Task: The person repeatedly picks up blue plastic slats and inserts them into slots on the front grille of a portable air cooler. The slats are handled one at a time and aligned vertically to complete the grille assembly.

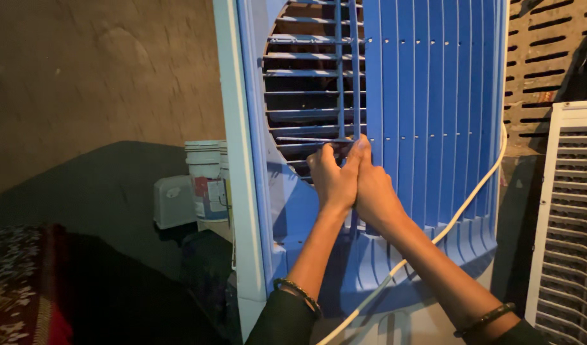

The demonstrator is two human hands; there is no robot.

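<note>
A blue and white air cooler (pixel 427 115) stands in front of me, its front a ribbed blue panel with a round opening holding a louvre grille (pixel 312 83). Both my hands press together at the lower edge of that grille. My left hand (pixel 331 179) curls its fingers around a thin vertical bar of the grille. My right hand (pixel 372 188) lies against the left one, thumb up on the same bar. Each wrist wears a dark bangle. A white cord (pixel 472 191) hangs down across the blue panel behind my right forearm.
A white bucket (pixel 204 160) and a grey box (pixel 173 201) sit on the floor left of the cooler. A white slatted panel (pixel 571 223) leans at the right, with a brown vented panel (pixel 549 57) behind. Patterned fabric (pixel 19 281) lies at lower left.
</note>
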